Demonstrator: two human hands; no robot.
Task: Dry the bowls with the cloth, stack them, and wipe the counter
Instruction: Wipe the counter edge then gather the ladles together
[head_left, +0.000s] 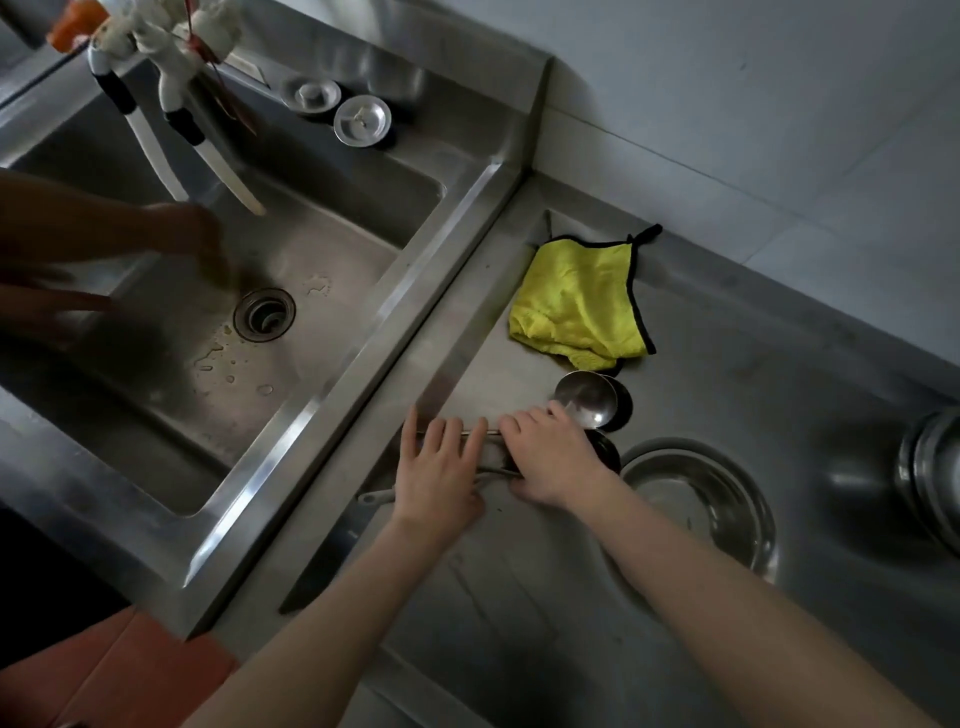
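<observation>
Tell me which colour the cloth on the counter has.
The cloth is yellow with a black edging; the head view shows it.

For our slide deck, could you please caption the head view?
The left hand and right hand on ladles lying on the steel counter; yellow cloth untouched beyond them, a bowl beside.

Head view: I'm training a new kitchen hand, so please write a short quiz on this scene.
1. True or false: the cloth lies in the sink.
2. What do the left hand and the right hand touch? A) cloth B) ladles C) sink
3. Fill in: the bowl beside the right hand stands on the ____.
Key: 1 false; 2 B; 3 counter.
</observation>
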